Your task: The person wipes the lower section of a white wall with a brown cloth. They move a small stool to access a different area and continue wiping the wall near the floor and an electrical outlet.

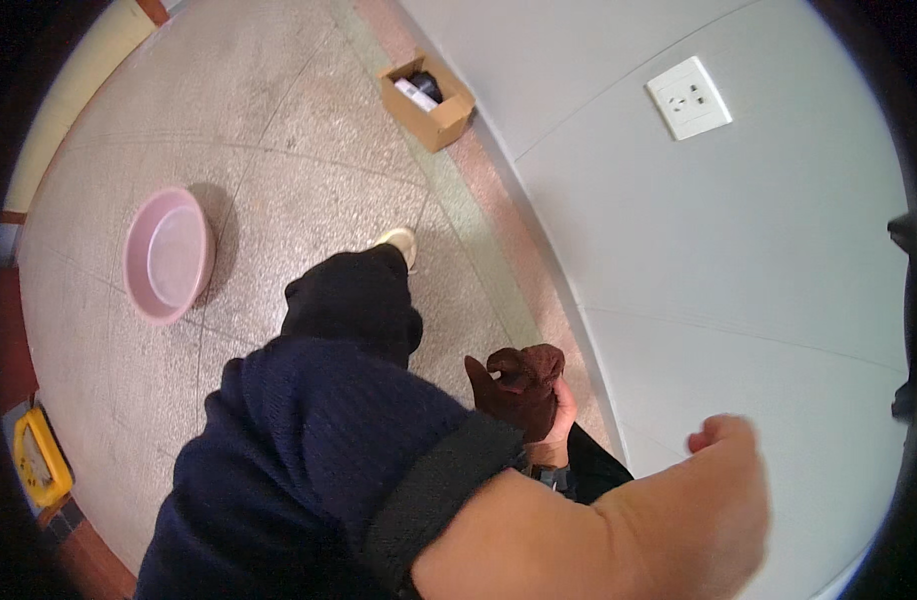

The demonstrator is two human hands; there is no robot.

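Note:
A dark reddish-brown glove-like cloth [526,401] is bunched in my right hand [565,412], low in front of me by the wall. One narrow end of it sticks up at its left side. A dark band with a small device [552,478] sits on that wrist, partly hidden by my left arm. Nearer the camera, my bare left forearm [653,517] reaches across to the right. My left hand [721,435] is raised and slightly blurred, its fingers curled in; nothing shows in it. The navy sleeve [338,435] has a dark cuff above the elbow.
On the speckled floor at left stands a pink plastic basin [170,255]. An open cardboard box [428,105] holding dark and white items rests against the grey wall [698,247]. A white wall socket [689,98] is above. A yellow object [42,457] lies at far left.

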